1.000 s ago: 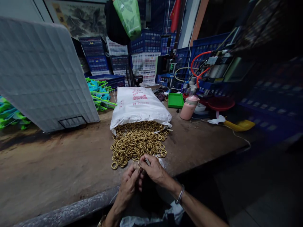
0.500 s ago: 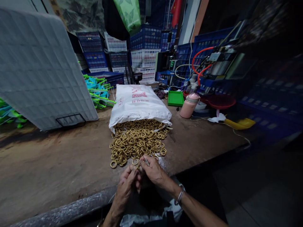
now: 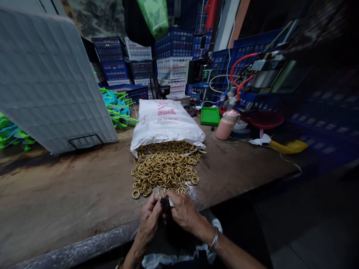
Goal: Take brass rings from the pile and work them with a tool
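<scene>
My left hand (image 3: 149, 215) is closed in a pinch at the table's front edge, its fingertips against a small dark piece (image 3: 165, 203). Close beside it, my right hand (image 3: 185, 211) is closed around a small pale piece (image 3: 171, 203) that meets the dark one. Whether these are two parts of a single tool I cannot tell, and the fingers hide what else is held. Just beyond both hands lies a heap of brass-coloured rings (image 3: 165, 168), spilling from the mouth of a white printed sack (image 3: 168, 123) that lies on its side.
A tall pale quilted panel (image 3: 56, 82) stands on the left of the brown table (image 3: 70, 186). Right of the sack are a green tray (image 3: 210, 116), a pink bottle (image 3: 226, 125) and a yellow scoop (image 3: 288, 147). Stacked crates (image 3: 174, 67) fill the back.
My right hand has turned and lowered slightly, and its fingers have come closer to the left. The dark and pale pieces now show between the hands, where a thin metallic bit showed before.
</scene>
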`<state>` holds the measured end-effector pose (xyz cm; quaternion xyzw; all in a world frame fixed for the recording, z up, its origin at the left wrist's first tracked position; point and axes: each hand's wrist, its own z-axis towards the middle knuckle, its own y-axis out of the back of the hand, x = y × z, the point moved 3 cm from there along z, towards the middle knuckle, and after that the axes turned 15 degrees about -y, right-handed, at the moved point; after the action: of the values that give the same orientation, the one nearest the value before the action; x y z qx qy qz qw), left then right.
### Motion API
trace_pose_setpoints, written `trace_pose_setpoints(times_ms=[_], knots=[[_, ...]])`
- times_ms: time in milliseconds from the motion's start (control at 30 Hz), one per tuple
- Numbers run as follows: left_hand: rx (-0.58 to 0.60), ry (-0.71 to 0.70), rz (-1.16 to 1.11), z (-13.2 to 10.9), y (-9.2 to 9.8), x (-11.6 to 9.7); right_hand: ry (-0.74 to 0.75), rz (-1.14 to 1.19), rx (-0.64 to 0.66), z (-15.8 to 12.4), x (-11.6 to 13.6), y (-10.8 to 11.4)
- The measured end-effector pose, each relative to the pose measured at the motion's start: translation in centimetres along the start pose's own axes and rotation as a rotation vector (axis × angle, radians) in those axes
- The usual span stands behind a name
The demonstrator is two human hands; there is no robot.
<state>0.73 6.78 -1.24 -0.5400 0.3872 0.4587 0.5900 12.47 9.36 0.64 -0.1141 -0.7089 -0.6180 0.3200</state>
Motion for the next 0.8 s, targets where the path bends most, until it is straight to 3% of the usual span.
trace_pose_setpoints(times_ms=[333, 600, 800], knots=[[-0.062, -0.002, 0.074, -0.3, 0.0, -0.6, -0.192, -0.137, 0.044, 0.1, 0.8, 0.2], [-0.168, 0.048, 0.045, -2.0, 0.5, -1.2, -0.151, -0.176, 0.019, -0.6, 2.3, 0.0], [-0.1, 0.027, -0.062, -3.6, -0.1, -2.8, -0.288, -0.202, -0.076, 0.9, 0.7, 1.1]])
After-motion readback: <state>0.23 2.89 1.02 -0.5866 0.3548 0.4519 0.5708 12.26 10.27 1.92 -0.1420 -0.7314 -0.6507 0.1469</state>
